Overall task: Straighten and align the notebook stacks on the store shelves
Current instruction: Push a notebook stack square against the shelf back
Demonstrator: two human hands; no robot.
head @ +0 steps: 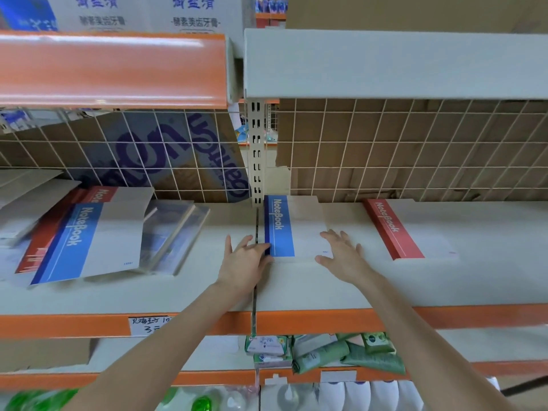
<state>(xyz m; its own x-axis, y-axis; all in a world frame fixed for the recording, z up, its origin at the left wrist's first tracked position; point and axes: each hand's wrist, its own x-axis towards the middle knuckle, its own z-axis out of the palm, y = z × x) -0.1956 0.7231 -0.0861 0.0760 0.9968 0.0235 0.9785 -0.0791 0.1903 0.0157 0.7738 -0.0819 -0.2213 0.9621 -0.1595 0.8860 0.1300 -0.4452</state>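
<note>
Our left hand [244, 259] hides the blue notebook stack's [292, 229] near-left corner. Both hands lie flat, fingers extended, gripping nothing; the right hand [341, 253] presses its near-right edge.

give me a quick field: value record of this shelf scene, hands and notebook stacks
left hand: left hand with straight fingers against the near left corner of the blue notebook stack
right hand: right hand flat, fingers spread on the same stack's near right edge
blue stack state: lying square to the shelf, beside the upright post
red notebook stack: red notebook stack to the right, untouched, turned slightly askew
left pile: tilted notebooks overlapping, clearly crooked
lower shelf: green packets
</note>
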